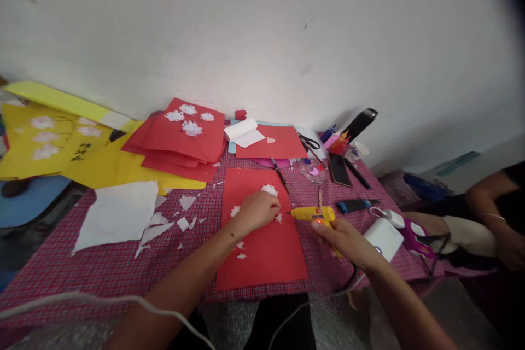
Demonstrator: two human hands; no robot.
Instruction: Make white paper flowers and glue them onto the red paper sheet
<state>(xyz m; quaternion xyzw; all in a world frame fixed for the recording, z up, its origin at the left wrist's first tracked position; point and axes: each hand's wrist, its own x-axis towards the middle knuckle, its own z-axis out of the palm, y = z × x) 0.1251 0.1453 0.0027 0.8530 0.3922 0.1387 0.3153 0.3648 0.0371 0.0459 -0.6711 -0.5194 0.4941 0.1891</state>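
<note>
Your left arm [188, 276] slants in over the tabletop's [115, 265] front edge, setting your left hand [257, 211] above the red sheet [262, 268], which lies by the middle of that edge. Its fingers curl in, fingertips bunched near the sheet's right edge beside a white paper scrap [279, 219]; you cannot tell from here whether they pinch anything. Your right arm [404, 298] angles inward from the front edge, and your right hand [342, 236] wraps closed around the yellow glue gun's [307, 213] handle, its nozzle pointing left at the sheet's right edge.
</note>
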